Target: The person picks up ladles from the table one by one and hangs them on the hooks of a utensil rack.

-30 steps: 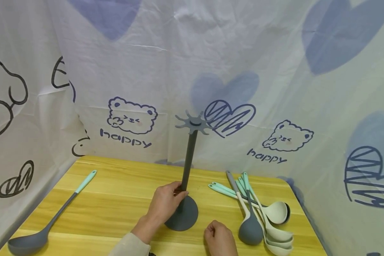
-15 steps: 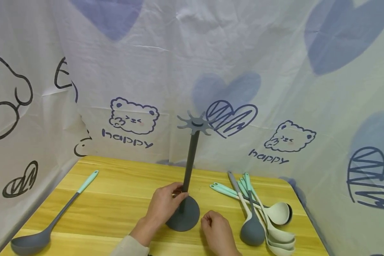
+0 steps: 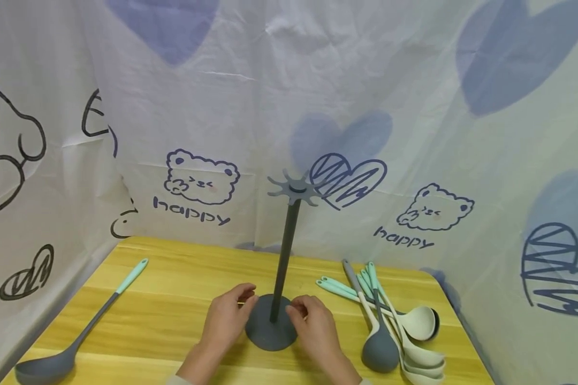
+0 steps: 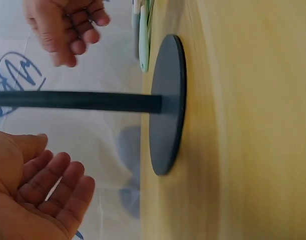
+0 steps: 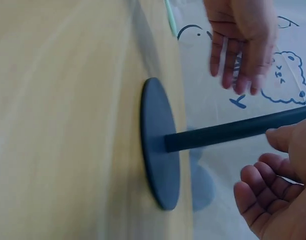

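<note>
A dark grey utensil stand (image 3: 285,251) rises from a round base on the table, with a ring of curved hooks at its top. My left hand (image 3: 226,315) is to the left of the pole, fingers loosely bent and holding nothing. On the other side my right hand (image 3: 315,326) faces it, thumb and fingers relaxed around air near the base's right edge. In the left wrist view the pole (image 4: 77,100) runs between both hands, apart from the left fingers. The right wrist view shows the round base (image 5: 160,145) flat on the wood.
A grey ladle (image 3: 53,363) with a mint handle lies at the table's left. Right of my right hand is a pile of several ladles, including a grey one (image 3: 380,350) and a cream one (image 3: 416,322). A printed curtain (image 3: 250,107) hangs behind the table (image 3: 173,278).
My left hand has let go of the pole and moved back to the left. My right hand has come up beside the base and its fingers have loosened. The stand stays in place.
</note>
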`<state>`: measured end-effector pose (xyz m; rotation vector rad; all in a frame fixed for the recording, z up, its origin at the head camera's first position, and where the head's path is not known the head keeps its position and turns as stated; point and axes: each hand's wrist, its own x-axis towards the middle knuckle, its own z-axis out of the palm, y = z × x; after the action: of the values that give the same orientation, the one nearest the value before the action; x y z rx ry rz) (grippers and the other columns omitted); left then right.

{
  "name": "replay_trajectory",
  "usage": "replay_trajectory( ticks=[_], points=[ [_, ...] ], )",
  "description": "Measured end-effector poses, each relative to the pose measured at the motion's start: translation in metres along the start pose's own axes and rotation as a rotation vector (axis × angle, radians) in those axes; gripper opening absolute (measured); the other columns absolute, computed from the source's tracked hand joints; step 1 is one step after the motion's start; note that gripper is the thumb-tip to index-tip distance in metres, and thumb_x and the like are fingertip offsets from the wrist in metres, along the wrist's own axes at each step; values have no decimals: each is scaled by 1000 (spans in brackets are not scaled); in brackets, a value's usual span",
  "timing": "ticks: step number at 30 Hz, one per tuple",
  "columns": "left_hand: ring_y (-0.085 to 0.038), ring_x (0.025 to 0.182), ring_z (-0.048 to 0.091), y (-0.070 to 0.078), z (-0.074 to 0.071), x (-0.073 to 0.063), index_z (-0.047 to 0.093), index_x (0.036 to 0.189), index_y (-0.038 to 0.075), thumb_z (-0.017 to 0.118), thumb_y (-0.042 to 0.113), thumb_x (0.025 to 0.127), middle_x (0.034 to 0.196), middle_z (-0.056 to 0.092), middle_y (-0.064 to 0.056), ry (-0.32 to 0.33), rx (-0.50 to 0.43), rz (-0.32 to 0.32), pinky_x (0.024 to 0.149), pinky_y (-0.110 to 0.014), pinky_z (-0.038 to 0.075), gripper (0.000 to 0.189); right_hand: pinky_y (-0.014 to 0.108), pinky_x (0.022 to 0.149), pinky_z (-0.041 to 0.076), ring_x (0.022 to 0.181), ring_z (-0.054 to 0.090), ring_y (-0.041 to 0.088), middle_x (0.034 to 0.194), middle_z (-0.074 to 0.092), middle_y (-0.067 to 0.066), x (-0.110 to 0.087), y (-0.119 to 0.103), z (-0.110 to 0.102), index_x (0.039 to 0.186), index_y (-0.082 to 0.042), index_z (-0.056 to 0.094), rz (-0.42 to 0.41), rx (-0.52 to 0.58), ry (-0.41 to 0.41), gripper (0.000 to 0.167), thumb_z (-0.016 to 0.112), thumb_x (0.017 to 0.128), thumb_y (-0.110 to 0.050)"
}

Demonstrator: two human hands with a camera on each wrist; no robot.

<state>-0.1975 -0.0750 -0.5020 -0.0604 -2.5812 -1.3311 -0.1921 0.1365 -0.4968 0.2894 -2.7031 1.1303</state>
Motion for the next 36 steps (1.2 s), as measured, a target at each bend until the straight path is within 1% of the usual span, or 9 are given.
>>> replay_trajectory(
  ticks=[3, 6, 9, 11, 15, 21, 27, 32, 36],
  points=[
    [-26, 103, 75, -8, -4, -5, 76, 123, 11, 73, 21, 100, 110, 80, -3, 16, 53, -19, 87, -48, 61, 25, 25, 70, 55, 88, 66, 14, 103, 70, 3, 5, -6, 3, 120, -9, 74, -43, 45, 44, 28, 72, 102, -31],
    [-29, 106, 75, -14, -6, -9, 75, 123, 10, 74, 21, 100, 112, 80, -5, 4, 90, -35, 90, -52, 59, 26, 27, 73, 58, 94, 69, 20, 109, 70, 5, 9, -13, 6, 127, -11, 72, -75, 79, 81, 35, 73, 101, -34],
    [-31, 109, 74, -18, -7, -10, 75, 124, 10, 74, 21, 99, 114, 79, -7, -14, 98, -44, 92, -53, 58, 27, 32, 77, 61, 98, 70, 25, 112, 70, 6, 13, -18, 9, 129, -12, 71, -120, 92, 124, 37, 74, 100, -34],
    [-31, 109, 74, -19, -8, -10, 75, 124, 10, 74, 21, 100, 115, 79, -8, -24, 97, -45, 91, -53, 59, 27, 33, 77, 60, 99, 69, 25, 113, 71, 5, 16, -21, 11, 126, -13, 72, -145, 78, 153, 35, 75, 99, -35],
    [-31, 110, 73, -21, -9, -10, 75, 124, 10, 74, 20, 100, 117, 78, -8, -34, 92, -51, 93, -53, 58, 27, 31, 73, 55, 93, 66, 23, 112, 73, 4, 22, -27, 13, 119, -14, 76, -185, 56, 209, 28, 74, 100, -34],
    [-31, 110, 73, -24, -10, -11, 75, 125, 10, 74, 18, 100, 117, 78, -7, -38, 92, -44, 93, -53, 58, 26, 25, 66, 51, 80, 62, 13, 109, 72, 3, 27, -35, 14, 116, -13, 77, -177, 94, 241, 24, 75, 100, -31],
    [-30, 107, 74, -29, -13, -11, 76, 124, 9, 69, 5, 100, 114, 79, -6, -27, 90, -14, 90, -49, 60, 25, 23, 60, 47, 69, 56, 4, 98, 74, 1, 29, -38, 14, 110, -13, 78, -165, 101, 246, 21, 76, 98, -30],
    [-27, 102, 76, -33, -23, -9, 75, 124, 9, 68, 3, 100, 113, 79, -7, -34, 104, -21, 86, -46, 61, 25, 22, 58, 47, 67, 60, 5, 90, 75, 0, 29, -36, 15, 107, -14, 77, -180, 80, 244, 16, 75, 99, -28],
    [-27, 101, 75, -37, -37, -5, 74, 127, 8, 69, 7, 101, 113, 78, -8, -68, 136, -51, 86, -47, 61, 27, 22, 56, 47, 64, 59, 6, 83, 72, -1, 30, -35, 16, 104, -13, 76, -213, 35, 252, 13, 76, 99, -24]
  ],
)
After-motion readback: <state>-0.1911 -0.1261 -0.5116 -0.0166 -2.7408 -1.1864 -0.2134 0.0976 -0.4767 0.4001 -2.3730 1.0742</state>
